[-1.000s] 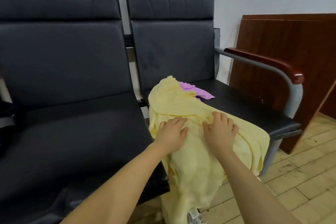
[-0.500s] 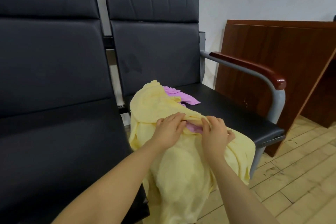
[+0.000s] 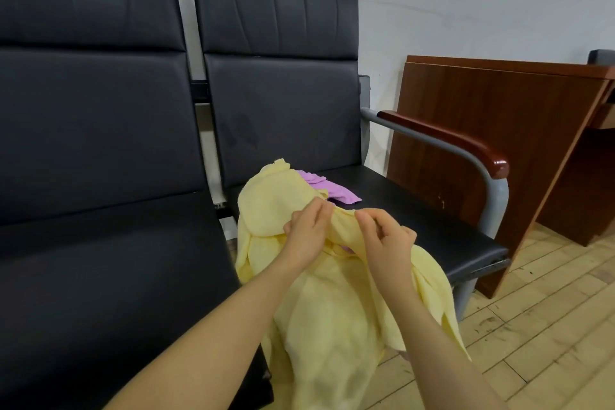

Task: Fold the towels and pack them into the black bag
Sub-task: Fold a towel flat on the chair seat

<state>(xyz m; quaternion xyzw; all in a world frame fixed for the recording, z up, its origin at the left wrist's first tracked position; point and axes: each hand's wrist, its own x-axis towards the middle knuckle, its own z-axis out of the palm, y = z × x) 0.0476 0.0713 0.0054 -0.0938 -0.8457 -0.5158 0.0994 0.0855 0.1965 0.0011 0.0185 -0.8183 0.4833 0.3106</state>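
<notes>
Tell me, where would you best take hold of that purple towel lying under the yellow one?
Probably by the bare end of the purple towel, which lies flat on the right-hand seat behind the yellow towel. Come from above and from the right, since the yellow towel covers the rest and both the left hand and right hand are pinching it.

Two black padded seats (image 3: 100,143) side by side at 9 to 12 o'clock, red-brown armrest (image 3: 446,140), wooden desk (image 3: 482,150) at 3 o'clock, pale wall (image 3: 466,3), light plank floor (image 3: 549,326).
</notes>
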